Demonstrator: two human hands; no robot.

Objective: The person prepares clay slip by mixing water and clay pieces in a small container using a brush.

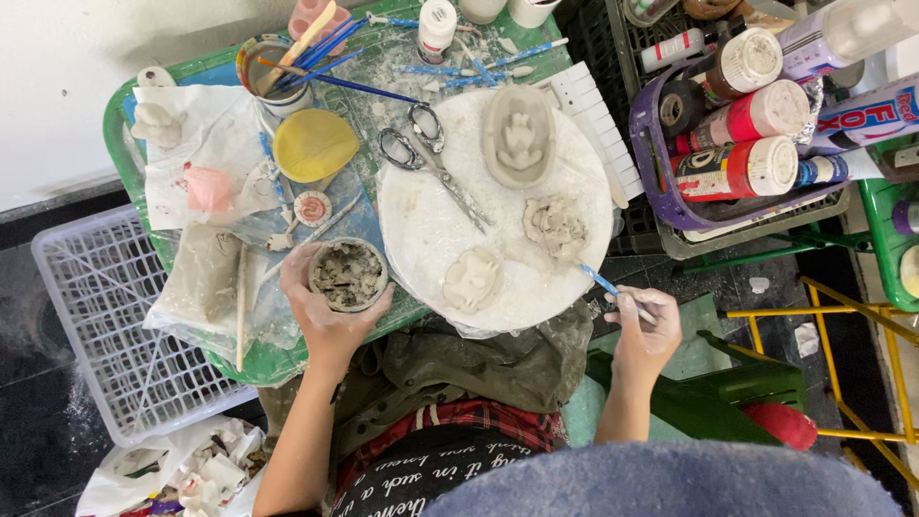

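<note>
The fingers of the left hand (325, 311) are wrapped around a small cup (348, 275) of wet grey clay at the green table (124, 144) edge; it is probably slippery and is best gripped by its wall. A thin blue brush (613, 287) is pinched lightly in the right hand (646, 325), beside the white round board (421, 230).

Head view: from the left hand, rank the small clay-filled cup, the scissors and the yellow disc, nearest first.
1. Clay-filled cup: in the left hand, at the table's near edge.
2. Yellow disc: beyond the cup, straight up the table.
3. Scissors: beyond and rightward, on the white round board.
</note>
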